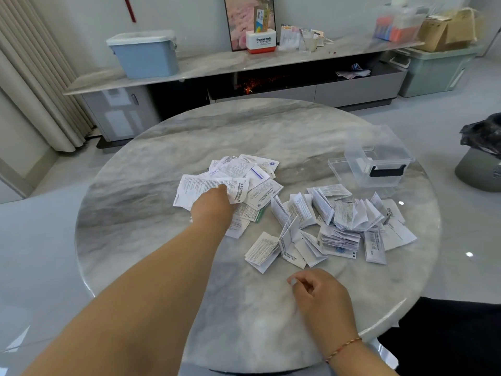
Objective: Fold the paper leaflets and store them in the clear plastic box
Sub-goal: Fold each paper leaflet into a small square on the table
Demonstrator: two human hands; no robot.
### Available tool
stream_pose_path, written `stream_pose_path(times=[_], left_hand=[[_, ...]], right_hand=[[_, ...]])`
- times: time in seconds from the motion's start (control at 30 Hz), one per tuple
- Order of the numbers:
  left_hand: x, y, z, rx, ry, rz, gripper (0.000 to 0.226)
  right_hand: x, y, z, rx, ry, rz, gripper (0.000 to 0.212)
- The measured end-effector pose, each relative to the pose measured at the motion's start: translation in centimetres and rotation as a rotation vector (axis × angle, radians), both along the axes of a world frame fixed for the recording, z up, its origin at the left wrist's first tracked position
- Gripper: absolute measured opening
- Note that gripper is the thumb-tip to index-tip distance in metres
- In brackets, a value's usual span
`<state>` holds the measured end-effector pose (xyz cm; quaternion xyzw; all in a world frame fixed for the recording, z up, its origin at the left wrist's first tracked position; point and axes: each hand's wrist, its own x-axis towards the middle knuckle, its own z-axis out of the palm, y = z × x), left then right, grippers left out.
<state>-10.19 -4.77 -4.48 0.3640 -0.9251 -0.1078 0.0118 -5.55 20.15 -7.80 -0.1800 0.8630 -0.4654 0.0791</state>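
The paper leaflets lay in two groups at the frame's centre: flat, unfolded leaflets (238, 180), thin white sheets crowded with fine print, and to their right a heap of folded leaflets (339, 223), creased into small springy rectangles, some standing half open. The left hand (214, 207) reached over the flat pile, its fingers apparently pinching the topmost sheet (208, 191), though the knuckles hid the grip. The right hand (317, 291) hovered at lower centre, fingers loosely curled and holding nothing, a thin red cord at the wrist. The clear plastic box (379, 161), glassy with a black latch, stood at right, its lid (339, 166) beside it, on the round, glossy grey-veined marble tabletop (162, 240).
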Motion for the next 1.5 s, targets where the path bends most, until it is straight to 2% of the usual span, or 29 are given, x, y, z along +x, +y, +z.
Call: stream_pose_path(times=[0.03,0.1,0.23,0.4,0.53,0.67,0.73,0.8,0.87,0.93,1.0,1.07,1.13,1.2,1.27,1.33,1.5], left_hand=[[-0.1,-0.2,0.2,-0.002,-0.021,0.000,0.016],[0.1,-0.5,0.5,0.062,0.016,-0.006,0.017],[3.5,-0.1,1.6,0.112,0.280,-0.009,0.018],[11.8,3.6,2.8,0.172,0.456,-0.021,0.010],[18.0,7.1,2.7,0.200,0.453,-0.056,0.009],[22.5,10.0,1.2,0.278,0.382,-0.197,0.033],[23.6,11.6,0.2,0.326,0.358,-0.254,0.030],[23.8,12.9,-0.5,0.393,0.381,-0.208,0.023],[23.4,13.5,-0.9,0.488,0.455,-0.106,0.022],[22.8,13.6,-1.2,0.541,0.506,-0.019,0.028],[22.7,13.3,-1.6,0.429,0.533,-0.001,0.040],[22.8,12.9,-2.1,0.149,0.606,-0.072,0.047],[22.9,12.7,-2.6,-0.077,0.598,-0.316,0.043],[23.0,12.7,-3.7,-0.229,0.439,-0.565,0.053],[22.9,12.5,-4.5,-0.263,0.303,-0.684,0.064],[22.7,11.9,-4.9,-0.281,0.279,-0.722,0.062],[22.5,10.6,-4.9,-0.270,0.371,-0.788,0.021]], right_hand=[[0.0,-0.1,0.0,-0.002,0.003,-0.002,0.036],[-0.1,-0.1,-0.1,0.001,0.003,0.006,0.037],[-0.4,0.1,0.0,0.019,-0.033,0.035,0.026],[-0.3,0.3,0.6,0.032,-0.103,0.076,0.018],[0.5,0.6,1.2,0.030,-0.003,0.179,0.037],[2.2,1.3,2.5,0.048,0.128,0.475,0.065],[3.0,1.8,2.7,0.070,0.098,0.573,0.061],[3.5,2.1,2.6,0.073,0.038,0.594,0.048],[3.6,2.2,2.2,0.082,0.001,0.526,0.043],[3.6,2.0,1.7,0.103,-0.009,0.445,0.049],[3.7,1.6,1.4,0.136,0.039,0.384,0.054],[3.9,1.2,1.3,0.176,0.121,0.367,0.058],[4.0,0.9,1.3,0.227,0.171,0.367,0.062],[4.0,0.8,1.1,0.241,0.185,0.340,0.068],[4.0,1.1,0.9,0.219,0.213,0.314,0.069],[3.9,1.6,0.9,0.160,0.256,0.344,0.067],[3.9,2.7,1.4,0.202,0.327,0.656,0.073]])
